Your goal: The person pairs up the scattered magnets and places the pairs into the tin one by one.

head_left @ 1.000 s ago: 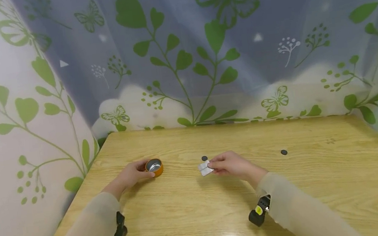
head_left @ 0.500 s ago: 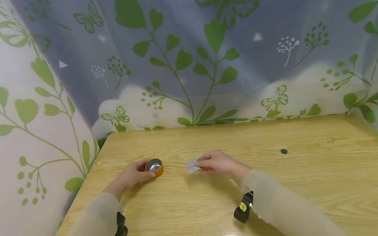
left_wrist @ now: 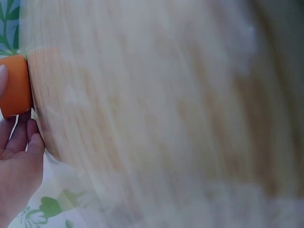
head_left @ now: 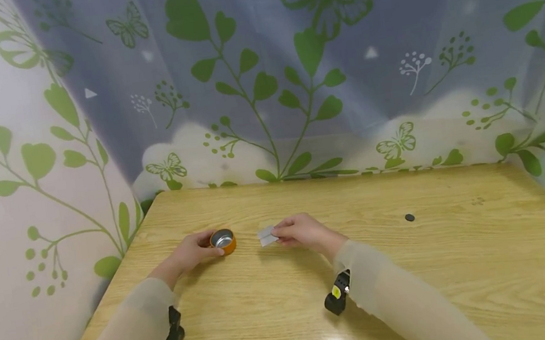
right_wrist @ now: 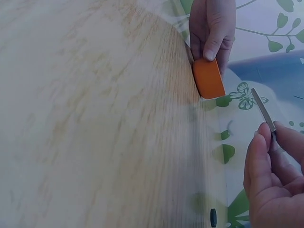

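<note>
My left hand [head_left: 192, 252] grips a small orange bowl [head_left: 229, 246] by its left side, thumb at the near side. The bowl stands upright, its shiny metal inside facing up. In the left wrist view only part of the orange bowl [left_wrist: 16, 85] shows at the left edge, with the fingers curled under and beside it. Between thumb and fingers, my right hand [head_left: 304, 230] pinches a flat, light-grey square piece [head_left: 266, 236] with a line across it, just right of the bowl. Seen edge-on in the right wrist view, the square piece [right_wrist: 262, 109] is thin and raised above the table.
A small dark disc [head_left: 410, 217] lies on the wooden table [head_left: 249, 318] to the right of my right hand. Behind the table hangs a curtain [head_left: 270, 153] with leaves and butterflies; a similar patterned sheet [head_left: 53, 195] runs along the left side.
My right hand has carried the grey square piece left toward the bowl, slowing down. A second dark disc, visible a second ago beside that hand, is now hidden. The left hand and bowl stay put.
</note>
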{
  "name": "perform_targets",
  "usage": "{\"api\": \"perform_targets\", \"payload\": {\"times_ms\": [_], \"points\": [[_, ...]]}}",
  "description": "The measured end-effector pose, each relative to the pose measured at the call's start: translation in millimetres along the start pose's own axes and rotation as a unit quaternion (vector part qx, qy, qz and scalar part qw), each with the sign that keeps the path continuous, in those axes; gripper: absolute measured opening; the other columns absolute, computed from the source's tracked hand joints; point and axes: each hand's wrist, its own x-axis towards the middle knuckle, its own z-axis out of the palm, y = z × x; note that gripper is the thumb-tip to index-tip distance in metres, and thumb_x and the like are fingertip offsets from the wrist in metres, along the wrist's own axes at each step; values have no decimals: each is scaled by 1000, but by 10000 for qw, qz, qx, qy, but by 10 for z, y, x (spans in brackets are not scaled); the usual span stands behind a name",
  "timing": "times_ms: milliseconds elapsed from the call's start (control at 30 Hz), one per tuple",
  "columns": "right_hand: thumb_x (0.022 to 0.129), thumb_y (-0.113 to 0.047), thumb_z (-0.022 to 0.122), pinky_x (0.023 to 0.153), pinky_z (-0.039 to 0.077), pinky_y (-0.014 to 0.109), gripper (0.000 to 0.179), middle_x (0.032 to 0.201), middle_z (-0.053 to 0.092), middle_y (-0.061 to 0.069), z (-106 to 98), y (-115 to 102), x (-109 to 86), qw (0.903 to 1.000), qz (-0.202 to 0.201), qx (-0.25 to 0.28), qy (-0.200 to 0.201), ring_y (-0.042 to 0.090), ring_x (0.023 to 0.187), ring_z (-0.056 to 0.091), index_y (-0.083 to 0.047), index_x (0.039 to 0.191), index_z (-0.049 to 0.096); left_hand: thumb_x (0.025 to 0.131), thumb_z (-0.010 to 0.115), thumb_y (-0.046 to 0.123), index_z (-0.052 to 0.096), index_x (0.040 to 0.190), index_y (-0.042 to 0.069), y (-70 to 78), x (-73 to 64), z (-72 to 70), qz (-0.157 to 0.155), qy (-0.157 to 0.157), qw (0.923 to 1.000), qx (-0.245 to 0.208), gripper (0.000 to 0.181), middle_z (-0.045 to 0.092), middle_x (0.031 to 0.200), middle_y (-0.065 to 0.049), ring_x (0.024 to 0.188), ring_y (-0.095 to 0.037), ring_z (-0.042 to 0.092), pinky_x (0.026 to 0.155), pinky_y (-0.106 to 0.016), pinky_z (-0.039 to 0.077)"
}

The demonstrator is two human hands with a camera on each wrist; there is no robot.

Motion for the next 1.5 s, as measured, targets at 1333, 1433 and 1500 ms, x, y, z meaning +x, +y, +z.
{"api": "perform_targets", "payload": {"times_ms": [1333,1433,1500], "points": [[88,-12,65,63,51,22,21,82,68,8,860,-158,652,9887,-464,-917,1094,18,75,65,4,100,69,83,72,25,41,138,-1,26,13,4,-177,1,9997,170,68,47,133,-23,124,-35,43,103,-47,31],[88,-14,65,58,46,19,18,79,68,5,904,-201,647,9777,-659,-1619,1164,12,70,61,0,96,71,83,72,26,41,139,0,9,5,-6,-207,5,9997,116,68,47,134,-23,125,-35,42,104,-47,31],[88,-15,65,59,46,19,16,81,68,3,926,-232,638,9673,-787,-2094,1193,11,70,58,-2,93,72,83,72,25,42,139,0,0,2,-13,-191,-3,9997,122,68,48,133,-22,124,-34,42,103,-47,31]]}}
